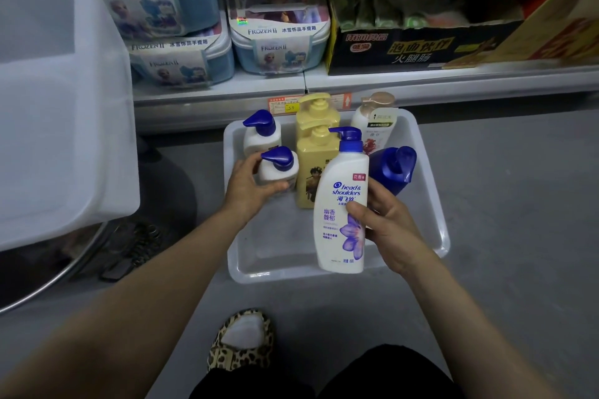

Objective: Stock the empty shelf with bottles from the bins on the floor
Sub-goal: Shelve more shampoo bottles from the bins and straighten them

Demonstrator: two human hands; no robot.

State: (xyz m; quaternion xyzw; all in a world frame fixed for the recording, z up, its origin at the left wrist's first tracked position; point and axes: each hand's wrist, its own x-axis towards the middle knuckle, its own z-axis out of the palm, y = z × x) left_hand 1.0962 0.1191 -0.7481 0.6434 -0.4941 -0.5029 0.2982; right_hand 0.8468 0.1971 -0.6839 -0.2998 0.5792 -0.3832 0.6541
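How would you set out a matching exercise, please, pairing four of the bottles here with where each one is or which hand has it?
Things
1. Head & Shoulders bottle
2. nearer small white bottle
3. dark blue bottle
4. gold-capped bottle

Places or states
A. standing in the far right corner of the bin
B. held up by the right hand
C. free in the bin, just behind the right hand
D. gripped by the left hand

Pairs: 1-B, 2-D, 3-C, 4-A
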